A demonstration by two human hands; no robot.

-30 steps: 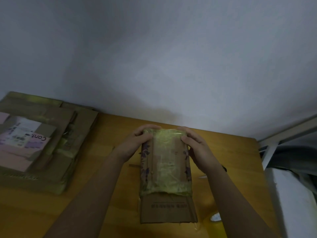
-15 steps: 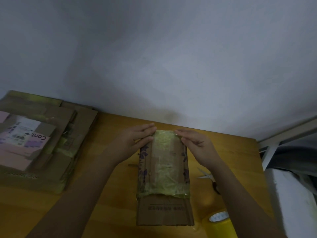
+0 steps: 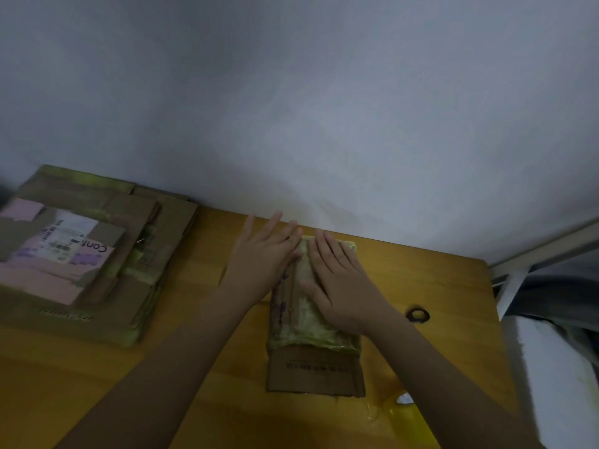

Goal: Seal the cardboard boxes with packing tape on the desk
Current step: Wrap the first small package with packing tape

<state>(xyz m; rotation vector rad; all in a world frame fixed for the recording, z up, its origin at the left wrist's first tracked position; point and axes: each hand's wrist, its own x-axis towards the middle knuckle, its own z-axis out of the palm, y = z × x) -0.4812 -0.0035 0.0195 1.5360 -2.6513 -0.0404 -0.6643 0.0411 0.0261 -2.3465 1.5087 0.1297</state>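
Note:
A small flat cardboard box [image 3: 312, 371] lies on the wooden desk [image 3: 421, 280], its far half wrapped in yellowish tape. My right hand [image 3: 337, 280] lies flat on the taped top with fingers straight. My left hand [image 3: 265, 254] presses flat against the box's left far edge, fingers spread toward the wall. A yellow tape roll [image 3: 406, 413] stands at the near right, partly behind my right forearm.
A stack of flattened, taped cardboard boxes [image 3: 81, 254] with a pink label fills the desk's left side. A dark scissors handle [image 3: 418, 315] shows right of my wrist. The white wall runs along the desk's far edge. A white frame and bedding stand off the right edge.
Both hands went from gripping the box's far corners to lying flat; the right hand slid onto the taped top, the left spread out at the left edge. The box now lies flat.

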